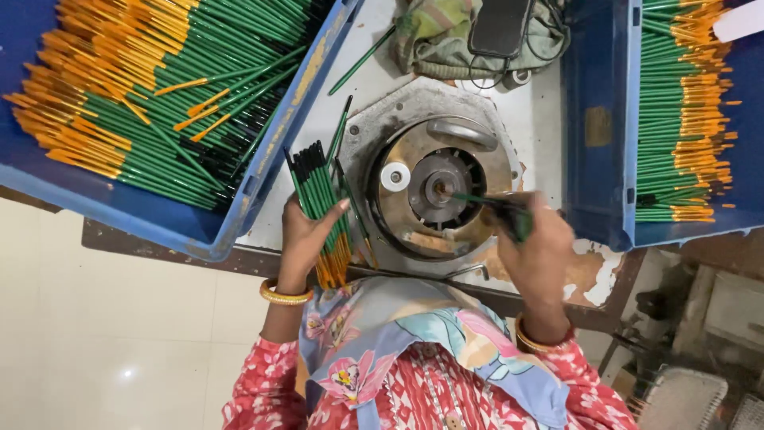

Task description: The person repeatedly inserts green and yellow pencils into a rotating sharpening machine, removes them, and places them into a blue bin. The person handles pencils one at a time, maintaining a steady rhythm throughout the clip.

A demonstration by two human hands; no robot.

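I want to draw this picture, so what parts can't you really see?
Head view only:
- Right hand: blurred, so its grip on the green pencil is unclear.
- Pencil tip: hidden inside the round metal machine.
- Left hand: its fingers are hidden behind the pencil bunch.
- Both blue trays: cut off by picture edges.
- Cloth bundle: cut off at the top.

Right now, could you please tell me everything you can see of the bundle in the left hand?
The bundle of green pens is a fanned handful of slim green sticks with black tips pointing away and orange ends toward the person. The left hand grips it mid-length, thumb across the front, holding it roughly upright over the table edge, beside the round metal machine.
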